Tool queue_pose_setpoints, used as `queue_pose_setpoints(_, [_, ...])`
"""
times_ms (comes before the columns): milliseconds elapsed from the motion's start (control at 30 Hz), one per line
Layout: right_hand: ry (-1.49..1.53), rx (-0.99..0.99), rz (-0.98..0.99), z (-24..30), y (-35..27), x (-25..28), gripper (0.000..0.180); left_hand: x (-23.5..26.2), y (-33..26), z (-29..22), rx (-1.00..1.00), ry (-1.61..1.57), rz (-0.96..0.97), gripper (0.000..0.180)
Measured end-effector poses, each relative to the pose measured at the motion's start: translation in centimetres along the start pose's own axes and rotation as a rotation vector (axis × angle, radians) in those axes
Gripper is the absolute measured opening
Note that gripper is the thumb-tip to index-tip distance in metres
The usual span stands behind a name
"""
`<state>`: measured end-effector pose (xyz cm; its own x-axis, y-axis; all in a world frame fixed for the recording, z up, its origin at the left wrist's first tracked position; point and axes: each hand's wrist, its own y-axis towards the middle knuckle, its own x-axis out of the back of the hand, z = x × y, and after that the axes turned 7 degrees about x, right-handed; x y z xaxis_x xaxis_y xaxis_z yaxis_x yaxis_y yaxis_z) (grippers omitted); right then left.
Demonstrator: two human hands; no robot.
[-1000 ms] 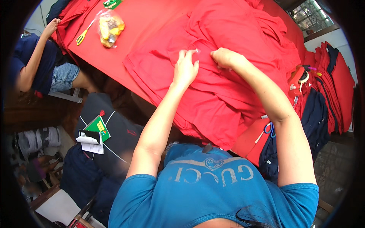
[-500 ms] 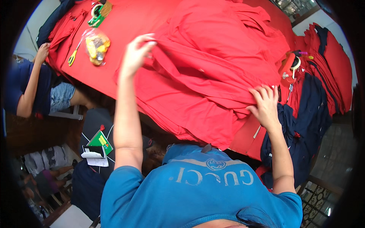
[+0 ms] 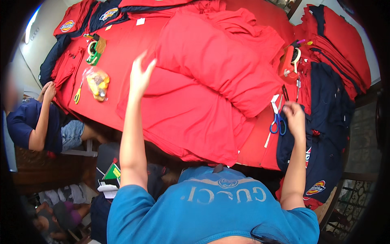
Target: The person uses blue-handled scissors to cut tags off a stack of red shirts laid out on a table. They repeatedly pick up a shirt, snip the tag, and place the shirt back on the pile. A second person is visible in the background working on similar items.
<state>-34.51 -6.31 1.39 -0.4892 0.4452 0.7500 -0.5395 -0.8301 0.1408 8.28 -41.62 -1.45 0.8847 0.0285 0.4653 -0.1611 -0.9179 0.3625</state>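
Observation:
Red cloth [image 3: 219, 61] lies in a thick, loosely folded heap, with a flatter layer [image 3: 174, 110] nearer me. At its left edge, my left hand [image 3: 141, 77] is raised with thumb and fingers apart, holding nothing. My right hand [image 3: 295, 118] is off the cloth, at the table's right side. Its fingertips close at the lower end of a slim black tool [image 3: 285, 92], whose exact kind I cannot make out. Just left of that hand lie blue-handled scissors [image 3: 278, 121] and a pale strip [image 3: 267, 140].
Beyond my right hand are a red tape dispenser [image 3: 288, 63] and stacked red and navy garments [image 3: 337, 44]. At left lie yellow-handled scissors [image 3: 78, 95], a bag of yellow items [image 3: 97, 83] and a green tape dispenser [image 3: 94, 51]. Another person [image 3: 36, 122] handles red cloth there.
Both hands have let go of the red cloth. My right hand has moved right to the slim black tool. The near folds now lie smoother, and the blue-handled scissors have come into sight.

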Motion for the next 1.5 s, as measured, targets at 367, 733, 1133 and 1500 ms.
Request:
queue_pose_setpoints(367, [-0.668, 0.073, 0.013, -3.0, -6.0, -4.7, 0.051, 0.2, -28.7, -7.6, 0.455, 0.095, 0.190, 0.036])
queue_pose_setpoints(733, [0.615, -0.092, 0.096, -4.1, -6.9, 1.8, 0.048, -6.7, -34.0, -12.4, 0.588, 0.154, 0.031, 0.032])
queue_pose_setpoints(1133, [1.124, -0.009, 0.810, 1.2, -17.0, -2.2, 0.048, -13.8, -39.6, -17.7, 0.837, -0.871, -0.109, 0.029])
queue_pose_setpoints(1500, [1.104, 0.021, 0.810, -0.4, -17.1, -0.7, 0.054, -10.7, -38.7, -18.1, 0.701, -0.812, -0.128, 0.007])
